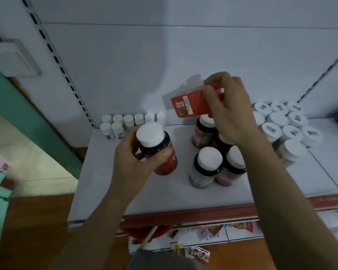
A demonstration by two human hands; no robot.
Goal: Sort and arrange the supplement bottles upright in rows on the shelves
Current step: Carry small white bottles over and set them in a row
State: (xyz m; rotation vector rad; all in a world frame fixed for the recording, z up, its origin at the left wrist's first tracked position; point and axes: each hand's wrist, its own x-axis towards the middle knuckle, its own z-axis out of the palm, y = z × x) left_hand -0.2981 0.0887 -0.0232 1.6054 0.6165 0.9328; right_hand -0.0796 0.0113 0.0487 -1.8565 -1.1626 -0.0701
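The dark bottle with a red label and white cap [157, 151] is off the shelf, gripped around its body by the left hand [134, 162] — fingers wrapped closed about it, the bottle tilted with its cap leaning toward the left edge of the shelf. It hangs above the bare middle of the white shelf [164, 195], a little left of a cluster of like bottles [217, 152] standing upright near the centre, bunched close and not yet in a straight row.

Over the back of that cluster the right hand [231, 112] holds a red carton [191, 103], fingers pinched shut on its right end, the carton lying slanted in the air above the rearmost bottle's cap.

Further out, a double row of small white bottles [125, 122] stands along the back edge toward the left corner, and a tight block of wider white-capped jars [285, 123] fills the back right of the shelf.

By my reckoning the sorting of the red-labelled bottles is in hand: one lifted for placing, its fellows loosely grouped. The next move would seem to call for righting the held bottle and setting it down beside the cluster in line — and finding the carton a place without knocking the caps beneath it.
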